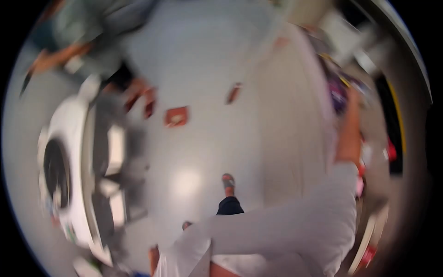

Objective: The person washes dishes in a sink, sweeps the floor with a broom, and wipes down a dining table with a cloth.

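Extending right hand [353,95] well out, likely because purple packaging [338,98] sits off that side, just beside the fingers; can't tell either hand's grip, blurred.

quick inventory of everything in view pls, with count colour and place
table: one, white, left
round item: one, dark, on the table
seats, apparently: at least two, pale, beside the table
floor: one, grey, centre
square item: one, red with a pale middle, on the floor
narrow item: one, reddish brown, on the floor
long surface: one, beige, right of centre
item: one, purple, right, by the right hand
strip: one, black with yellow edge, far right
small items: several, red, right, too blurred to name
other person: one, grey clothes, upper left
own parts: right hand, at the purple item; white sleeve; foot in dark footwear, lower centre
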### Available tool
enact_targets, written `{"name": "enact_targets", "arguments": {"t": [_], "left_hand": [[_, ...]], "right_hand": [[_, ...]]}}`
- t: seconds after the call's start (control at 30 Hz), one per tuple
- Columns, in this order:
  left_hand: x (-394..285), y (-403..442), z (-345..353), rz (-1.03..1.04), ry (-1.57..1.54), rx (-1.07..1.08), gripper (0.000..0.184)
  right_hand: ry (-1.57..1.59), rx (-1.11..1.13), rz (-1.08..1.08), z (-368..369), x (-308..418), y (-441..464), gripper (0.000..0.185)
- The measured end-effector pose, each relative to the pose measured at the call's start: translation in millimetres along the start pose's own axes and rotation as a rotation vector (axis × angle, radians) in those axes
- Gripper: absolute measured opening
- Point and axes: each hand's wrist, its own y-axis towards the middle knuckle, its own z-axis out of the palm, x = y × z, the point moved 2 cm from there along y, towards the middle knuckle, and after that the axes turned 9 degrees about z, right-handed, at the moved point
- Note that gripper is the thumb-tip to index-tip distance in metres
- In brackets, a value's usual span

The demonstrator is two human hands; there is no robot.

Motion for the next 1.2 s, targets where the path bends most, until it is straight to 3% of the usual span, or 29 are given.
{"name": "enact_targets", "arguments": {"t": [0.07,0.1,0.17,0.2,0.27,0.33,0.4,0.47,0.53,0.6,0.63,0.67,0.73,0.83,0.9,0.97,1.0,1.03,1.17,1.2], "left_hand": [[57.2,-38.7,6.7,-0.145,-0.073,0.021,0.034],[82.2,-54.5,14.2,-0.202,-0.109,0.033,0.034],[136.1,-87.7,33.3,-0.328,-0.178,0.042,0.033],[155.7,-98.6,40.4,-0.388,-0.205,0.054,0.033],[186.8,-133.5,39.6,-0.535,-0.276,0.1,0.032],[241.5,-163.3,60.5,-0.563,-0.328,0.133,0.03],[321.3,-187.2,93.4,-0.552,-0.654,0.065,0.028],[345.5,-211.4,66.3,-0.707,-1.01,-0.17,0.027],[375.4,-205.7,28.7,-0.773,-1.063,-0.239,0.019],[399.9,-195.6,9.8,-0.802,-1.123,-0.305,0.017],[414.6,-173.2,-19.6,-0.735,-1.178,-0.455,0.019],[460.1,-149.8,-42.7,-0.69,-1.144,-0.429,0.021],[500.8,-108.6,-83.5,-0.579,-1.036,-0.453,0.025],[513.0,-48.2,-169.3,-0.485,-1.094,-0.457,0.028],[508.3,-13.1,-223.3,-0.354,-1.24,-0.392,0.031],[498.6,21.3,-277.2,-0.293,-1.298,-0.313,0.035],[499.9,53.3,-302.0,-0.283,-1.342,-0.282,0.038],[500.8,71.3,-320.9,-0.294,-1.383,-0.232,0.041],[483.1,218.7,-395.1,-0.226,-1.603,-0.068,0.048],[479.5,261.9,-409.6,-0.178,-1.705,-0.019,0.05]], "right_hand": [[-0.234,-0.01,-0.187,6.1,-3.3,-3.2,0.052],[-0.096,-0.132,-0.253,-1.8,-5.6,-0.8,0.05],[0.553,-0.36,-0.051,-42.1,27.5,-48.4,0.047],[0.638,-0.47,-0.081,-66.3,44.6,-94.7,0.043],[1.308,-0.309,-0.158,-109.0,104.5,-257.1,0.041],[1.39,-0.213,-0.408,-129.2,140.0,-413.2,0.032],[1.4,0.003,-0.534,-118.9,161.3,-554.6,0.031],[1.412,0.297,-0.528,-116.6,187.9,-717.1,0.034],[1.409,0.535,-0.576,-137.3,222.0,-868.3,0.038],[1.462,0.766,-0.681,-148.1,259.7,-961.5,0.037],[1.438,0.767,-0.921,-204.0,283.8,-1027.2,0.032],[1.382,0.766,-1.162,-268.3,292.5,-1110.6,0.028],[1.273,0.647,-1.442,-312.4,308.5,-1185.6,0.021],[1.034,0.827,-1.569,-347.7,342.2,-1309.4,0.016],[1.134,0.837,-1.834,-337.8,392.6,-1399.8,0.015],[1.24,1.102,-1.829,-322.1,447.7,-1506.3,0.016],[1.257,1.007,-1.932,-312.8,480.6,-1563.3,0.02],[1.247,1.084,-1.924,-305.4,505.6,-1616.2,0.024],[1.212,0.739,-2.137,-258.8,604.6,-1787.9,0.035],[1.175,0.467,-2.131,-246.6,628.2,-1812.8,0.035]]}}
